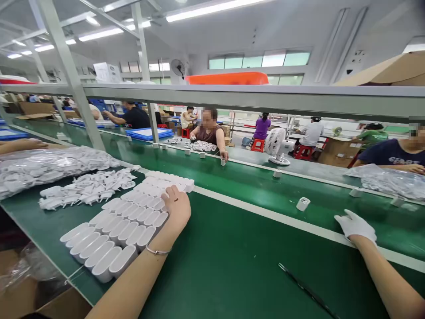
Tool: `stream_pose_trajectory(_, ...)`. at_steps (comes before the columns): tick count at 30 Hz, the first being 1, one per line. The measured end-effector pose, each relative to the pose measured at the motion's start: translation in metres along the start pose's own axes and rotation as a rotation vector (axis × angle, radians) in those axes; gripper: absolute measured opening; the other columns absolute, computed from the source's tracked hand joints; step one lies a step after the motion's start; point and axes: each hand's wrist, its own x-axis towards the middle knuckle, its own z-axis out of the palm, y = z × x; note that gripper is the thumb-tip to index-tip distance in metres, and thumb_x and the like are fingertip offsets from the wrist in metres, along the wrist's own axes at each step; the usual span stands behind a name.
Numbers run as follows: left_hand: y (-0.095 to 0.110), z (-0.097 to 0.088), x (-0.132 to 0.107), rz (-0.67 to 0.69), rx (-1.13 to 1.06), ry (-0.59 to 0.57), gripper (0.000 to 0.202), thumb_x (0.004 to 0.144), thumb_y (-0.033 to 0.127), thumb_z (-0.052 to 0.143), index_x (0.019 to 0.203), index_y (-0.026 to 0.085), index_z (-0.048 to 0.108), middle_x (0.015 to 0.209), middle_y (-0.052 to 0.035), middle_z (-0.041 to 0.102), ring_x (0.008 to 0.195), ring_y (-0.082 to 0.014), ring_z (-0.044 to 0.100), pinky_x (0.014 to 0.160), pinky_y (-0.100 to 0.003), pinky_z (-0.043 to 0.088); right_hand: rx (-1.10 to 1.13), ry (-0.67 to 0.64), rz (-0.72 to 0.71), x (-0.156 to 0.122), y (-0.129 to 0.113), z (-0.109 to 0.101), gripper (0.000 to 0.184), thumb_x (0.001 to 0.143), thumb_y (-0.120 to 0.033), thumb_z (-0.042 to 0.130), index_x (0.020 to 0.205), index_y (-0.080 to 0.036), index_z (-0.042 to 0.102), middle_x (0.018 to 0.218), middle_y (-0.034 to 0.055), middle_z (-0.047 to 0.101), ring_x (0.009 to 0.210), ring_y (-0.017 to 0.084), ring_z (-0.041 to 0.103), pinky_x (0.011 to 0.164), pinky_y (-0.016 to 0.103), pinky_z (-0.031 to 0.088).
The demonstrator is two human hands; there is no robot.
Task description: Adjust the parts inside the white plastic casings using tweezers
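Note:
My left hand (177, 204), bare with a bracelet at the wrist, is at the right edge of a block of white oblong plastic housings (121, 231). Its fingers bend down over a housing there; their tips are partly hidden among the parts. My right hand (357, 227) wears a white glove and hovers by the white line along the belt, thumb and fingers apart, holding nothing. Nearest to it, a small white housing (303, 204) stands on the green belt (252, 190). Black tweezers (307, 288) with bright tips lie on the green table between my arms.
Loose small white parts (89, 188) and a clear bag (53, 166) of similar pieces lie at left. Across the belt, a person's hand (224, 155) touches a housing. A white fan (277, 146) stands beyond. A metal shelf beam (232, 97) spans overhead.

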Motion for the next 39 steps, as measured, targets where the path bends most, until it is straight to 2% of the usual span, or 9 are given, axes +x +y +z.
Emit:
stream_pose_trajectory(4, 0.034, -0.012, -0.032, 0.316, -0.153, -0.06, 0.025, 0.088, 0.015, 0.039, 0.1, 0.012, 0.061, 0.103, -0.0133, 0.056, 0.096, -0.0285, 0.053, 0.087, -0.043, 0.035, 0.101, -0.13, -0.048, -0.071, -0.021, -0.02, 0.045, 0.071, -0.038, 0.062, 0.11, -0.014, 0.064, 0.098, 0.0123, 0.067, 0.1, 0.027, 0.061, 0.087, 0.036, 0.044)
stream_pose_trajectory(6, 0.052, -0.015, -0.056, 0.474, -0.234, -0.148, 0.019, 0.09, 0.024, 0.043, 0.091, 0.017, 0.06, 0.088, -0.0047, 0.058, 0.081, -0.0199, 0.057, 0.077, -0.032, 0.04, 0.216, -0.326, -0.235, -0.133, -0.036, -0.034, 0.041, 0.075, -0.041, 0.06, 0.108, -0.018, 0.064, 0.098, 0.0072, 0.068, 0.093, 0.023, 0.063, 0.086, 0.034, 0.046)
stream_pose_trajectory(9, 0.072, -0.016, -0.093, 0.575, -0.362, -0.311, 0.018, 0.088, 0.031, 0.05, 0.077, 0.018, 0.055, 0.082, -0.0016, 0.056, 0.071, -0.0171, 0.057, 0.061, -0.026, 0.039, 0.24, -0.515, -0.498, -0.224, -0.055, -0.05, 0.025, 0.078, -0.038, 0.06, 0.095, -0.022, 0.067, 0.09, 0.0047, 0.066, 0.084, 0.021, 0.062, 0.08, 0.033, 0.049)
stream_pose_trajectory(12, 0.079, -0.013, -0.117, 0.605, -0.489, -0.455, 0.014, 0.086, 0.032, 0.054, 0.084, 0.018, 0.052, 0.083, -0.0023, 0.056, 0.075, -0.0209, 0.058, 0.065, -0.029, 0.04, 0.197, -0.627, -0.598, -0.275, -0.063, -0.058, 0.021, 0.075, -0.028, 0.062, 0.096, -0.024, 0.065, 0.082, 0.0024, 0.063, 0.083, 0.02, 0.06, 0.078, 0.033, 0.049)
stream_pose_trajectory(18, 0.074, 0.003, -0.119, 0.59, -0.539, -0.405, 0.099, 0.065, 0.051, 0.073, 0.14, 0.018, 0.019, 0.109, -0.0107, 0.054, 0.106, -0.0324, 0.051, 0.091, -0.049, 0.035, 0.203, -0.855, -0.674, -0.27, -0.047, -0.068, 0.072, 0.064, -0.01, 0.061, 0.132, -0.028, 0.042, 0.105, 0.0016, 0.06, 0.107, 0.019, 0.051, 0.097, 0.037, 0.039)
stream_pose_trajectory(24, 0.077, 0.017, -0.112, 0.745, -0.785, -0.521, 0.039, 0.068, 0.038, 0.075, 0.1, 0.023, 0.058, 0.099, -0.0021, 0.06, 0.095, -0.0237, 0.053, 0.081, -0.036, 0.042, 0.11, -0.748, -0.547, -0.266, -0.039, -0.062, 0.045, 0.065, -0.02, 0.065, 0.109, -0.03, 0.061, 0.1, 0.0029, 0.061, 0.094, 0.021, 0.058, 0.084, 0.038, 0.047)
stream_pose_trajectory(32, 0.077, 0.009, -0.126, 0.884, -0.948, -0.498, 0.053, 0.069, 0.02, 0.064, 0.121, 0.023, 0.055, 0.089, -0.0009, 0.059, 0.081, -0.0184, 0.054, 0.076, -0.03, 0.043, 0.549, -0.488, -0.668, -0.273, -0.057, -0.072, 0.041, 0.066, -0.008, 0.056, 0.105, -0.022, 0.053, 0.077, -0.0028, 0.067, 0.067, 0.012, 0.062, 0.074, 0.03, 0.054)
stream_pose_trajectory(35, 0.074, 0.004, -0.127, 0.994, -1.088, -0.662, 0.062, 0.06, 0.008, 0.049, 0.12, 0.02, 0.057, 0.089, -0.0011, 0.064, 0.075, -0.0159, 0.056, 0.073, -0.026, 0.043, 0.659, -0.443, -0.569, -0.276, -0.058, -0.079, 0.041, 0.065, -0.008, 0.057, 0.104, -0.02, 0.055, 0.092, 0.0034, 0.068, 0.077, 0.015, 0.067, 0.073, 0.028, 0.057)
stream_pose_trajectory(39, 0.075, 0.002, -0.131, 1.042, -1.337, -1.054, 0.032, 0.05, 0.012, 0.046, 0.073, 0.012, 0.067, 0.063, 0.0002, 0.06, 0.057, -0.0128, 0.05, 0.053, -0.021, 0.038, 0.691, -0.419, -0.674, -0.283, -0.063, -0.09, 0.034, 0.064, -0.007, 0.061, 0.096, -0.02, 0.06, 0.098, 0.0066, 0.067, 0.085, 0.019, 0.067, 0.076, 0.029, 0.057)
